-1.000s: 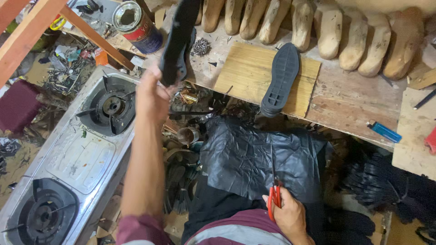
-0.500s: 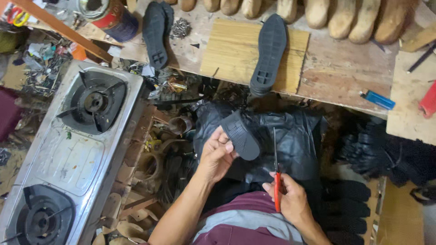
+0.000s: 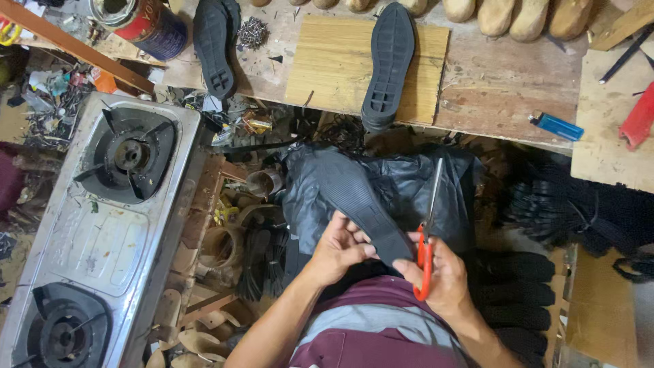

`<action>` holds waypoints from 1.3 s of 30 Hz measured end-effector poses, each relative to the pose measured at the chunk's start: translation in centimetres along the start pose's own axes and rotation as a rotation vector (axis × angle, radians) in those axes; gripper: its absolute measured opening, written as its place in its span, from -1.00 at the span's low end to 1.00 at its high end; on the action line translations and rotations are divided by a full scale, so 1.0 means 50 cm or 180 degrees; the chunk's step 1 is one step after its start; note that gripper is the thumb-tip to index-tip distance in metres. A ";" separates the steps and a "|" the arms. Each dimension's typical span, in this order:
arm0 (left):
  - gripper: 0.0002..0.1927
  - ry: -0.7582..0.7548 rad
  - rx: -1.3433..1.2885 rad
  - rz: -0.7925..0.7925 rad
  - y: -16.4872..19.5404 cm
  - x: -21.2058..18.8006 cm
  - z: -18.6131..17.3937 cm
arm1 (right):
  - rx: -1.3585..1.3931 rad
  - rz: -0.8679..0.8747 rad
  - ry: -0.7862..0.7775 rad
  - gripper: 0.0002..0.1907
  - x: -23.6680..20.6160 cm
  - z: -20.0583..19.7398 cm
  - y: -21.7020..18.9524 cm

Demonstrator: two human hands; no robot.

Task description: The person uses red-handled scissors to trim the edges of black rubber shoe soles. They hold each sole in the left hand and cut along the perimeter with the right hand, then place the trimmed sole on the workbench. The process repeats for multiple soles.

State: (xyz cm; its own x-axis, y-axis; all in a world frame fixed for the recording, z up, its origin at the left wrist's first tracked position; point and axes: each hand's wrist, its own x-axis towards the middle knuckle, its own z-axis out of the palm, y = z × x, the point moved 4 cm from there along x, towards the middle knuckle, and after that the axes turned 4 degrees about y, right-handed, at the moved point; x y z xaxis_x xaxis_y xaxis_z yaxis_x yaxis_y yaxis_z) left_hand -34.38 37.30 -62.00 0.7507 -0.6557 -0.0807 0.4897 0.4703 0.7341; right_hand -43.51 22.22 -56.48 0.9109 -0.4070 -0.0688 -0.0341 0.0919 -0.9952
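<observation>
Over my lap, my left hand grips the near end of a black rubber shoe sole, which slants up toward the left. My right hand holds red-handled scissors with the blades pointing up and away; its fingertips also touch the sole's near end. A black plastic sheet lies across my knees under both. Two more black soles rest on the wooden bench beyond: one on a pale board, another to its left.
A two-burner steel gas stove stands at my left. A tin can sits at the bench's far left, with a blue lighter and a red tool at right. Wooden shoe lasts line the back. Stacked black soles lie beside my right knee.
My left hand set one sole down on the bench, came back to my lap and took up another sole. My right hand with the scissors moved in to meet that sole.
</observation>
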 end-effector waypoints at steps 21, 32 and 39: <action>-0.48 0.0793 -0.0053 0.0154 0.037 -0.009 -0.078 | -0.2759 -0.0491 -0.0325 -0.36 -0.025 0.002 -0.003; -0.46 0.0418 0.0036 -0.0129 0.025 -0.037 -0.090 | -0.2361 -0.0824 -0.0590 -0.45 -0.025 0.014 -0.013; -0.46 0.0243 0.0081 -0.0192 0.036 -0.039 -0.101 | -0.2236 -0.0304 -0.0675 -0.56 -0.036 -0.009 0.011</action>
State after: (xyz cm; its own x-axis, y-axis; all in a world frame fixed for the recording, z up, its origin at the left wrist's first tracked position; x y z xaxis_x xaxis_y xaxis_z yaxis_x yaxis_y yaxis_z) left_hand -32.71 42.41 -63.92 0.7523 -0.6350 -0.1759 0.5245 0.4155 0.7431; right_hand -45.36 22.57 -56.95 0.9805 -0.1931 -0.0356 -0.1412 -0.5674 -0.8113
